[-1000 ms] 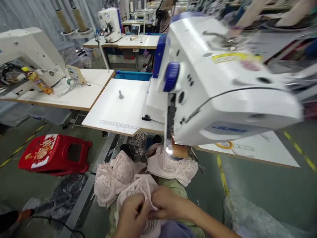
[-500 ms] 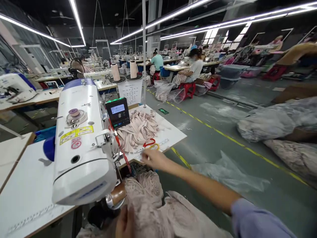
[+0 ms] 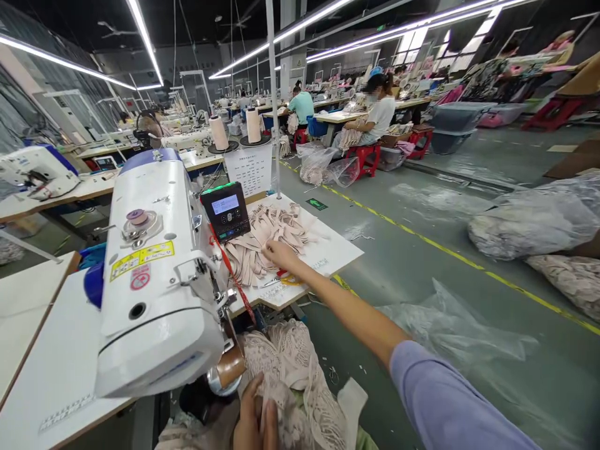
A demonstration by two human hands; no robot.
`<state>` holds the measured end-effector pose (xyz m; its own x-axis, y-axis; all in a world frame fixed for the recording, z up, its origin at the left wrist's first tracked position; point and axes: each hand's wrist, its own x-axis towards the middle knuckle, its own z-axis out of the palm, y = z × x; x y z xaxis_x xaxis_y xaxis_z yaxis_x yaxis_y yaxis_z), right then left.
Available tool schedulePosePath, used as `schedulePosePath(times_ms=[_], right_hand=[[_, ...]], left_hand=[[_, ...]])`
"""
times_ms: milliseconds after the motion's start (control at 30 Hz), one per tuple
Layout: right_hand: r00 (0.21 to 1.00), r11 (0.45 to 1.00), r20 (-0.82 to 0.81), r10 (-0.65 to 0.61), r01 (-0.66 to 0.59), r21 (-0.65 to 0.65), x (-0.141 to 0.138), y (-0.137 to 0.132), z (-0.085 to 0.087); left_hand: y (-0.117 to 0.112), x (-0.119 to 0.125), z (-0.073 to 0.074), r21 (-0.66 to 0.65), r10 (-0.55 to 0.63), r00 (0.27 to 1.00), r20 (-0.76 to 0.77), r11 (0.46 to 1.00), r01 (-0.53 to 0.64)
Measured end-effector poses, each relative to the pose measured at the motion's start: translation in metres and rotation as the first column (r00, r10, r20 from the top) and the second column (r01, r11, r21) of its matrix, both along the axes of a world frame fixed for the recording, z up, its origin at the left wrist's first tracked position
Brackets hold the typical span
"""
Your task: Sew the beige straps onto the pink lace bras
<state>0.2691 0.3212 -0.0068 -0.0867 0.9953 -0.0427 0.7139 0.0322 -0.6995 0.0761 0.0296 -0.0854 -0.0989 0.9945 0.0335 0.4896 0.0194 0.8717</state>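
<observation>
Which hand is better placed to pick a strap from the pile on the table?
Right, likely. The right hand is at the strap pile, fingers touching it; the left hand is low, holding the lace fabric.

Pale pink lace fabric (image 3: 300, 381), beige straps (image 3: 262, 240), white sewing machine (image 3: 154, 281), lilac sleeve (image 3: 450, 406).

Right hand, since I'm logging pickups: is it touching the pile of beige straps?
Touching. The head view shows the right hand resting on the near edge of the beige strap pile, with no gap.

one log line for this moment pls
right hand touching beige strap pile | left hand grips lace garment | red scissors beside pile
</observation>
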Motion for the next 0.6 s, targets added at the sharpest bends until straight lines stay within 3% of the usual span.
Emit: schedulePosePath(times_ms=[100, 167, 233, 300, 333, 400, 467, 533, 600], right_hand=[[0.979, 0.998, -0.195, 0.058, -0.057, 0.008, -0.002, -0.048, 0.007], [0.92, 0.989, -0.37, 0.13, -0.147, -0.019, -0.008, -0.092, 0.007], [0.623, 0.925, -0.764, 0.166, -0.367, -0.098, -0.016, -0.139, 0.002], [0.411, 0.836, -0.907, 0.089, -0.525, -0.156, -0.025, -0.178, -0.006], [0.357, 0.811, -0.933, 0.049, -0.56, -0.172, -0.029, -0.192, -0.009], [0.333, 0.803, -0.943, 0.009, -0.565, -0.192, -0.037, -0.21, -0.014], [0.378, 0.797, -0.925, 0.026, -0.567, -0.209, -0.042, -0.212, -0.016], [0.426, 0.812, -0.905, 0.023, -0.536, -0.232, -0.043, -0.203, -0.016], [0.426, 0.869, -0.904, -0.027, -0.436, -0.232, -0.043, -0.189, -0.015]], left_hand=[[0.002, 0.002, 0.023, 0.097, -0.064, 0.997, 0.033, 0.993, 0.06], [0.001, -0.001, 0.039, 0.118, -0.065, 0.997, 0.051, 0.991, 0.059], [0.0, -0.006, 0.052, 0.115, -0.068, 0.994, 0.086, 0.992, 0.058], [-0.001, -0.01, 0.061, 0.093, -0.139, 0.983, 0.12, 0.987, 0.129], [-0.001, -0.011, 0.063, 0.074, -0.18, 0.977, 0.119, 0.982, 0.172], [0.0, -0.009, 0.068, 0.018, -0.198, 0.977, 0.08, 0.98, 0.197], [0.003, -0.005, 0.072, -0.019, -0.174, 0.984, 0.046, 0.984, 0.175], [0.008, -0.005, 0.077, 0.029, -0.209, 0.977, 0.037, 0.978, 0.208], [0.014, -0.012, 0.079, 0.163, -0.244, 0.968, -0.067, 0.954, 0.252]])
